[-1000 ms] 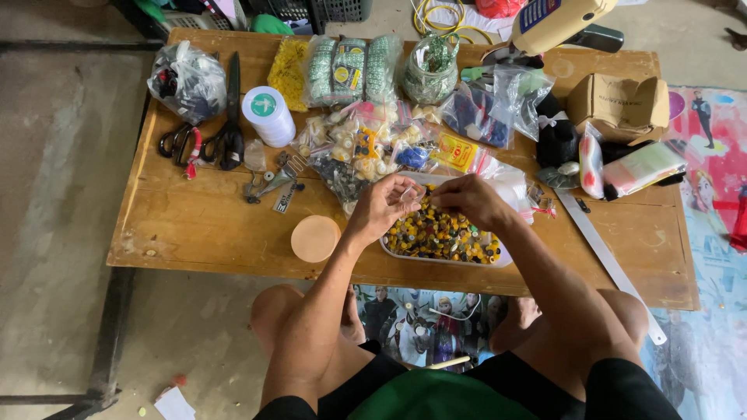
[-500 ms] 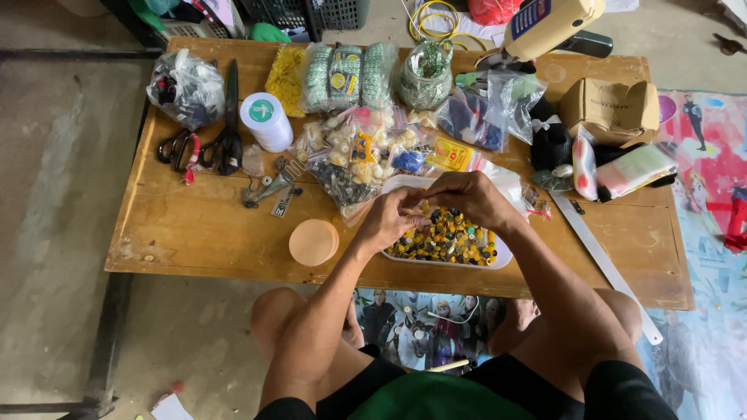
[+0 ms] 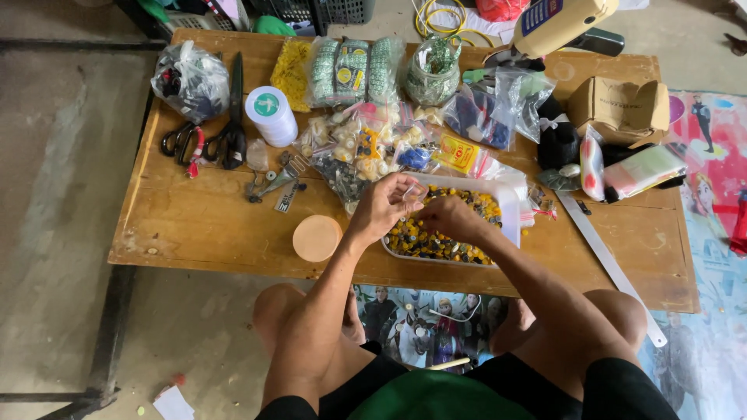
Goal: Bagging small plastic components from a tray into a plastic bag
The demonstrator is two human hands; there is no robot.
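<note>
Two hands meet over a tray of small pieces.
Left hand and right hand touch above the white tray on the bench; fingers pinch something tiny between them.

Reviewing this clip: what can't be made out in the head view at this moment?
- What the left hand and right hand pinch: too small, covered by the fingers.
- Near part of the white rectangular tray of yellow and dark small pieces: hidden by both hands.
- Yellow power tool: cut off by the top edge.
- Contents of the grey crumpled plastic bag: blurred through the plastic.
</note>
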